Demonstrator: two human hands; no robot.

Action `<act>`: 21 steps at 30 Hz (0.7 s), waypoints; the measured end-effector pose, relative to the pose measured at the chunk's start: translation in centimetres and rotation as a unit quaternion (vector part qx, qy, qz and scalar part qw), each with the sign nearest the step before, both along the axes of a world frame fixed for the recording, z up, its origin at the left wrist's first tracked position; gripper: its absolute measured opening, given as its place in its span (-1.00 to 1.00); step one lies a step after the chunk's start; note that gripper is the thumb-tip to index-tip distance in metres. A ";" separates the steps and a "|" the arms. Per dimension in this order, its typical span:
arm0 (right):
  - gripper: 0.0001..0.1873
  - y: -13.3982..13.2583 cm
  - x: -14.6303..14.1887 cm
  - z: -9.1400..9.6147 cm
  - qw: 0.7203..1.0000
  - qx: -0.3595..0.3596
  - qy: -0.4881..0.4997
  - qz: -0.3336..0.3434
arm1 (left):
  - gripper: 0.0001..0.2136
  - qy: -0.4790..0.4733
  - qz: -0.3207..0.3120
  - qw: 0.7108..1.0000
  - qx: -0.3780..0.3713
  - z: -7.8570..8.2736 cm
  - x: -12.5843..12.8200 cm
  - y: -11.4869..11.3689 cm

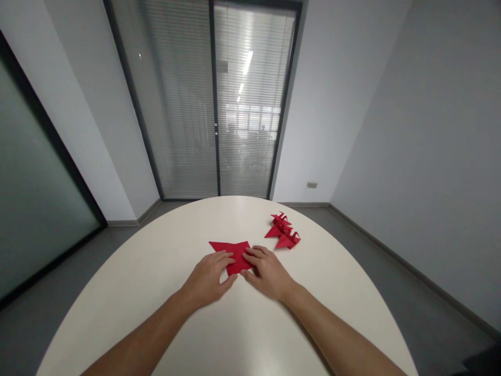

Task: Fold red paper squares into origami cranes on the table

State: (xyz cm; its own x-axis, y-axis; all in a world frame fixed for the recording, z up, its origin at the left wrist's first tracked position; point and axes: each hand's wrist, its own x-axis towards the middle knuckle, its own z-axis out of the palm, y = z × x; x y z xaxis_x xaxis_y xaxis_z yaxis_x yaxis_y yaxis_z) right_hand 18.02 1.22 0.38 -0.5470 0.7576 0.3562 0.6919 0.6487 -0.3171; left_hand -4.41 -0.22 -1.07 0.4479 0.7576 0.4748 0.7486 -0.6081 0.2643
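A folded piece of red paper (pixel 238 256) lies on the white table, with a pointed corner reaching out to the upper left. My left hand (pixel 209 277) rests over its left part, fingers stretched across the top and thumb apart at the near edge. From the other side, my right hand (pixel 268 271) lays its fingers flat on the paper's right part, its thumb by the near edge. Both hands are open and touch the sheet. Beyond my right hand stand several red origami figures (pixel 285 230) with pointed wings, close together.
The round white table (pixel 156 266) fills the lower view, its curved edge ahead and at both sides. Behind it are a glass partition with blinds (pixel 183 104), pale walls (pixel 340 78) and grey floor. A dark object (pixel 483 360) shows at the bottom right.
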 end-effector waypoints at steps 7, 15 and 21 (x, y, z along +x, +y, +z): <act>-0.78 -0.2 -0.2 1.0 1.000 -0.006 0.007 0.017 | -0.74 -0.004 -0.003 1.000 -0.011 0.3 0.0 -0.1; -0.82 -0.3 -0.2 1.2 1.000 -0.012 0.004 -0.003 | -0.81 -0.018 0.011 0.999 -0.028 0.3 0.0 0.0; -0.81 -0.6 -0.4 1.5 1.000 -0.014 0.004 -0.016 | -0.82 -0.029 0.033 0.998 -0.053 1.0 0.0 0.1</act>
State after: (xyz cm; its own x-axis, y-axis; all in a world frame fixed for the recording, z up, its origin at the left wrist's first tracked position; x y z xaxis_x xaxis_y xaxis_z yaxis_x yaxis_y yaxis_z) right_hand 17.61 0.63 1.83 -0.5194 0.7845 0.3388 0.7101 0.6168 -0.3395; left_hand -4.40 -0.16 -0.09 0.3684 0.8326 0.4136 0.7678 -0.5233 0.3696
